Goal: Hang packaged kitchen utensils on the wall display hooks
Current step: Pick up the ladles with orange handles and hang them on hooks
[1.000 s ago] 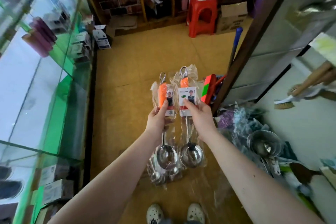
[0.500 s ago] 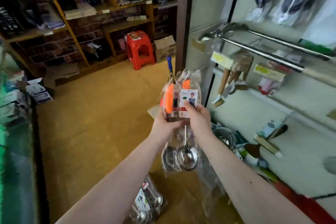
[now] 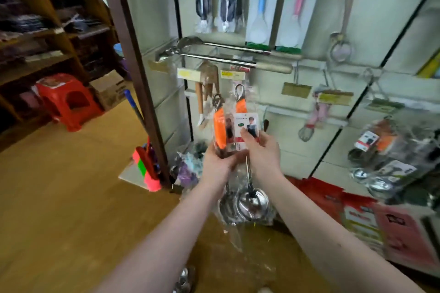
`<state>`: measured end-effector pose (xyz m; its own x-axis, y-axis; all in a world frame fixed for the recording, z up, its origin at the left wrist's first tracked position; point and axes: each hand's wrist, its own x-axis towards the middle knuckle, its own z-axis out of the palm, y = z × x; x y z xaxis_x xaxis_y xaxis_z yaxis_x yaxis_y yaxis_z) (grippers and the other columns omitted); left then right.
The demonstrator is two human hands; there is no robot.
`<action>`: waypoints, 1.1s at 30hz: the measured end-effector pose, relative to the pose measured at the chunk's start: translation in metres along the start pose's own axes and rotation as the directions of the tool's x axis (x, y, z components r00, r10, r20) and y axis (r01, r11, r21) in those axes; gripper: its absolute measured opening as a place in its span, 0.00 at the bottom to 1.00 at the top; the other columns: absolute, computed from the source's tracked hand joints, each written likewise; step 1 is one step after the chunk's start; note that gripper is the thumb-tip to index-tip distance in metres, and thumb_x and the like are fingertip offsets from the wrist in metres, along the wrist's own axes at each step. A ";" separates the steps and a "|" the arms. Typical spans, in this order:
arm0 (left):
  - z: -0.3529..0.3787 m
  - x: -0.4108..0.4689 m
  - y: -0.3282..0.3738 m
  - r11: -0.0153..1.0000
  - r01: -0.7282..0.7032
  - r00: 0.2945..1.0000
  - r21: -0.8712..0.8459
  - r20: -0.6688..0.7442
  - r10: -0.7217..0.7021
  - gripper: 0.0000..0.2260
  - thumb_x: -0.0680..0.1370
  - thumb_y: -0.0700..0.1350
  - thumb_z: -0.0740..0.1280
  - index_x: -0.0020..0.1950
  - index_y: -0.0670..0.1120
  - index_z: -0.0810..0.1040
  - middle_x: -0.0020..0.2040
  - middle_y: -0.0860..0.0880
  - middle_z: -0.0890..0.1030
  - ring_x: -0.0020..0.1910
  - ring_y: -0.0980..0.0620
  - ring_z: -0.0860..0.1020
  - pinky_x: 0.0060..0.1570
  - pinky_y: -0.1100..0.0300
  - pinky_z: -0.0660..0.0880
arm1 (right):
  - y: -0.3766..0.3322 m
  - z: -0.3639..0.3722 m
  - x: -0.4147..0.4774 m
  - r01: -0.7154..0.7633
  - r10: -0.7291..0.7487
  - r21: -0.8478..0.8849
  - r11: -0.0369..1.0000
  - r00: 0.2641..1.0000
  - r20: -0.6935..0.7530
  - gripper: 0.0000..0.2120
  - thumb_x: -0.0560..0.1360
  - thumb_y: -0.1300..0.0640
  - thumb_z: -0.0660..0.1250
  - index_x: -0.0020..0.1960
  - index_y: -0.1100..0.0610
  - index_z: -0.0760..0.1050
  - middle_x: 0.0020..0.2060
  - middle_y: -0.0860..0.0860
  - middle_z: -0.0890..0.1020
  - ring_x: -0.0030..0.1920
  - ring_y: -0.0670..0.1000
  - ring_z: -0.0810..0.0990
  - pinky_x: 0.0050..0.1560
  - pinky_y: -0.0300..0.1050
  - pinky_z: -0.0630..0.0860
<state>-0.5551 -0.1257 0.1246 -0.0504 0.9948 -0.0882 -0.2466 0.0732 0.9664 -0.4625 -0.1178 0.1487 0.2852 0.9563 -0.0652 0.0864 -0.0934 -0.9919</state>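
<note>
Two packaged ladles (image 3: 240, 107) are held upright in front of the wall display (image 3: 292, 143). The left hand (image 3: 217, 164) grasps one pack at its orange handle (image 3: 220, 129). The right hand (image 3: 264, 154) pinches the printed card (image 3: 246, 123) of the other. The film wrap (image 3: 234, 233) is thin, crinkled and probably slippery. The steel bowls (image 3: 252, 202) hang low, so the weight likely sits at the bottom. Take hold at the rigid handle. The metal top loop (image 3: 238, 90) serves for hanging.

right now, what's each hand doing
Left hand: closed, gripping the left packaged ladle by its orange handle.
Right hand: closed, pinching the right packaged ladle at its label card.
</note>
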 end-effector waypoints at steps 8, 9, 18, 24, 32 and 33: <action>0.069 -0.007 -0.013 0.994 0.033 0.983 0.104 0.174 -0.051 0.15 0.69 0.35 0.75 0.51 0.47 0.76 0.44 0.48 0.85 0.43 0.49 0.84 0.46 0.58 0.80 | -0.012 -0.100 -0.006 0.054 -0.048 0.042 0.998 0.992 -0.114 0.16 0.73 0.53 0.71 0.59 0.54 0.75 0.51 0.46 0.81 0.52 0.45 0.79 0.46 0.33 0.73; 0.077 -0.007 -0.015 0.992 0.029 0.981 0.124 0.189 -0.052 0.16 0.69 0.35 0.75 0.51 0.47 0.76 0.44 0.47 0.84 0.43 0.49 0.83 0.45 0.58 0.80 | -0.013 -0.113 -0.006 0.078 -0.072 0.039 0.996 0.988 -0.136 0.19 0.73 0.53 0.71 0.62 0.54 0.73 0.53 0.46 0.80 0.54 0.46 0.78 0.51 0.36 0.74; 0.179 -0.027 -0.034 0.973 0.060 0.919 0.225 0.368 -0.142 0.19 0.70 0.40 0.75 0.58 0.46 0.74 0.50 0.49 0.83 0.48 0.52 0.82 0.47 0.60 0.78 | -0.030 -0.239 0.001 0.250 -0.282 -0.141 0.958 0.910 -0.304 0.27 0.74 0.52 0.70 0.70 0.51 0.64 0.65 0.45 0.72 0.63 0.47 0.72 0.62 0.46 0.71; 0.255 -0.049 -0.047 0.962 0.015 0.906 0.273 0.403 -0.128 0.16 0.70 0.39 0.75 0.53 0.49 0.74 0.49 0.51 0.83 0.45 0.54 0.81 0.39 0.66 0.74 | -0.037 -0.320 0.011 0.231 -0.269 -0.146 0.962 0.897 -0.351 0.23 0.76 0.47 0.66 0.67 0.55 0.69 0.59 0.50 0.77 0.58 0.47 0.76 0.58 0.42 0.73; 0.345 -0.074 -0.065 0.940 -0.029 0.915 0.341 0.387 -0.113 0.18 0.70 0.38 0.74 0.57 0.46 0.74 0.50 0.49 0.82 0.44 0.54 0.81 0.38 0.68 0.74 | -0.017 -0.414 0.013 0.158 -0.188 -0.146 0.977 0.958 -0.216 0.09 0.78 0.55 0.65 0.54 0.57 0.78 0.45 0.49 0.83 0.47 0.47 0.81 0.44 0.35 0.75; 0.353 -0.077 -0.070 0.936 -0.029 0.918 0.352 0.379 -0.114 0.19 0.70 0.38 0.74 0.58 0.46 0.74 0.50 0.49 0.82 0.44 0.53 0.82 0.39 0.66 0.74 | -0.012 -0.424 0.012 0.151 -0.182 -0.160 0.975 0.963 -0.198 0.09 0.78 0.55 0.64 0.55 0.57 0.78 0.46 0.48 0.83 0.47 0.46 0.81 0.43 0.35 0.74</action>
<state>-0.1923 -0.1827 0.1495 0.3484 0.9321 -0.0994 0.1109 0.0643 0.9917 -0.0559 -0.2227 0.2066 0.4483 0.8829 0.1393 0.2800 0.0093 -0.9600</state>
